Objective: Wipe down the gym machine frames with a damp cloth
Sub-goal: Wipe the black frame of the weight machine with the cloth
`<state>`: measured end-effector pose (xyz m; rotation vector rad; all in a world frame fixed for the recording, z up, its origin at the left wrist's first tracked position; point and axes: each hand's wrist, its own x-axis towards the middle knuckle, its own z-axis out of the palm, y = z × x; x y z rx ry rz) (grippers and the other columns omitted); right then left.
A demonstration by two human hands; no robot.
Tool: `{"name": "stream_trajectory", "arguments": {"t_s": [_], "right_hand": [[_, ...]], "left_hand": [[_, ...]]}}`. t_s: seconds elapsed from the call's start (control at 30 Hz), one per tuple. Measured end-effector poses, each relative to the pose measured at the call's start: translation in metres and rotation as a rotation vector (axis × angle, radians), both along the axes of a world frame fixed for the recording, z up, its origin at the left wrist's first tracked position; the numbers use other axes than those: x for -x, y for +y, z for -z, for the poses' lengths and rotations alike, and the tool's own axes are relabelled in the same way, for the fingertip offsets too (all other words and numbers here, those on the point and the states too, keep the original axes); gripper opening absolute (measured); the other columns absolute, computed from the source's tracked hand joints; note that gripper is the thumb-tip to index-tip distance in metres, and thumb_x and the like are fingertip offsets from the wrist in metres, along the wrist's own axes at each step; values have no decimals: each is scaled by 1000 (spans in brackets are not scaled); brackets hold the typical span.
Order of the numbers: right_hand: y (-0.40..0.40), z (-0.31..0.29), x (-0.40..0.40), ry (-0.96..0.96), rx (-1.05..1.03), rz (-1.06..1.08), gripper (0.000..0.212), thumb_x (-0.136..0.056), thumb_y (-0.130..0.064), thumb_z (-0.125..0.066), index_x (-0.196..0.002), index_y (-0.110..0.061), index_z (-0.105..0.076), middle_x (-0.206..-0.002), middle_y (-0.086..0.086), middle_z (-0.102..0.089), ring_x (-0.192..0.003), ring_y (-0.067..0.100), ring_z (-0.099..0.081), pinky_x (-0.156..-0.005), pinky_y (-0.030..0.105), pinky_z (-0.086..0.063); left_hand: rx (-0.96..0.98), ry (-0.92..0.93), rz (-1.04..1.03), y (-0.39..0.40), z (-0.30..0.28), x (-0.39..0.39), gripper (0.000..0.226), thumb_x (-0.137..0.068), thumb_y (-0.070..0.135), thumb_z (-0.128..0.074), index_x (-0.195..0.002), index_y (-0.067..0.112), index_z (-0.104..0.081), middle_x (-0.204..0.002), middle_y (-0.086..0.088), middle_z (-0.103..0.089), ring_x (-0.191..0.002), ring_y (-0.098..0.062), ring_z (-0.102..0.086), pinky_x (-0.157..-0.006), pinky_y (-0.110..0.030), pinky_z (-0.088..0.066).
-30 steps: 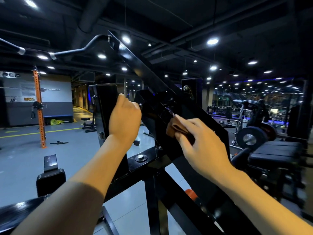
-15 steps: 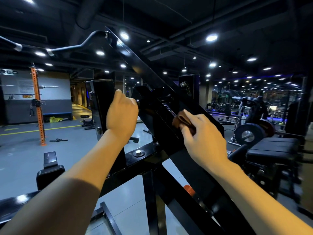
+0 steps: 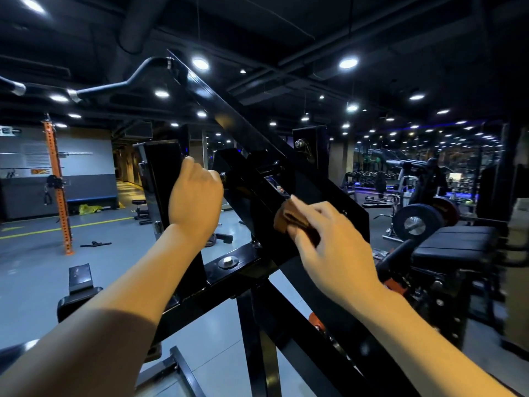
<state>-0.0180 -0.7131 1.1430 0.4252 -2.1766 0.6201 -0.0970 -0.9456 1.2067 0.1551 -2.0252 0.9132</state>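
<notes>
Head-worn wide view, facing forward, close to machine frame (image 3: 257,144)

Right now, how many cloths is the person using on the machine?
1. A crumpled brown cloth is held in the right hand against the slanted black steel frame beam. The left hand holds none.

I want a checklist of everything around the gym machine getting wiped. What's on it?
Surface: black slanted machine frame, glossy.
Job's things: brown cloth pressed against the frame.
Clutter: yellow rag and a dark handle on the floor.
Hands: left hand grips the upright plate; right hand holds the cloth in its fingers.
Cables: nothing seen.
Surroundings: orange rack post, black bench, weight plate, ceiling lights.
</notes>
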Motion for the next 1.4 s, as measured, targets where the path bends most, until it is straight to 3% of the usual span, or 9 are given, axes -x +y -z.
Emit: {"name": "stream_trajectory", "arguments": {"t_s": [0.3, 0.43, 0.53, 0.63, 0.83, 1.03, 1.2, 1.3, 1.4], "right_hand": [[3, 1, 0, -27, 41, 44, 53, -104, -45, -51, -155, -45, -40, -125, -25, -49, -106, 11, -52, -67, 33, -49], [30, 26, -22, -38, 27, 7, 52, -102, -46, -52, -153, -48, -42, -122, -29, -48, -97, 2, -51, -63, 21, -41], [35, 17, -3, -73, 126, 98, 51, -104, -43, -53, -154, -43, -44, -119, -25, -49, -97, 5, -53, -60, 20, -38], [12, 9, -7, -33, 46, 90, 54, -104, -45, -51, -156, -45, -38, -127, -24, -48, -106, 11, -51, -65, 29, -45], [39, 36, -29, -62, 76, 28, 53, -102, -44, -55, -154, -48, -42, -122, -28, -50, -97, -1, -50, -61, 13, -37], [22, 27, -30, -40, 34, 42, 54, -104, -44, -52, -156, -46, -38, -128, -27, -48, -105, 8, -51, -67, 26, -45], [57, 49, -42, -86, 136, 86, 51, -103, -44, -54, -153, -49, -42, -119, -28, -50, -87, 0, -52, -60, 14, -33], [44, 37, -30, -84, 150, 137, 51, -105, -45, -52, -155, -45, -41, -125, -26, -51, -101, 3, -54, -63, 21, -40], [37, 47, -48, -44, 54, 57, 54, -104, -45, -52, -156, -46, -39, -128, -29, -49, -108, 0, -48, -67, 15, -39]], "left_hand": [[-35, -38, 9, 0, 0, -2, 13, -86, 14, -42, -77, 20, -48, -66, 4, -47, -78, -17, -55, -112, -35, -36], [-50, -46, -18, 1, 0, -3, 22, -79, 10, -30, -77, 20, -49, -65, 4, -47, -76, -16, -54, -110, -34, -37], [-46, -34, 0, 0, 0, -2, 10, -85, 14, -45, -79, 20, -50, -67, 4, -49, -77, -16, -55, -110, -34, -36], [-34, -41, 17, 0, -1, -2, 11, -88, 26, -54, -79, 20, -49, -68, 5, -48, -76, -16, -51, -111, -34, -35], [-36, -12, -29, 3, -1, -8, 23, -80, 8, -27, -73, 20, -46, -63, 4, -45, -72, -16, -51, -108, -33, -38], [-52, -45, -28, 3, -3, -11, 25, -78, 8, -25, -74, 20, -47, -64, 4, -46, -72, -16, -52, -107, -34, -37], [-76, -61, -23, 4, 0, -8, 14, -86, 12, -47, -73, 19, -45, -64, 3, -46, -74, -16, -54, -108, -34, -37], [-72, -37, -22, 3, 0, -6, 17, -87, 16, -51, -73, 19, -44, -63, 3, -43, -74, -17, -53, -109, -34, -37], [-74, -52, -21, 3, 0, -7, 17, -88, 17, -52, -73, 19, -44, -63, 3, -43, -72, -17, -51, -108, -34, -37]]}}
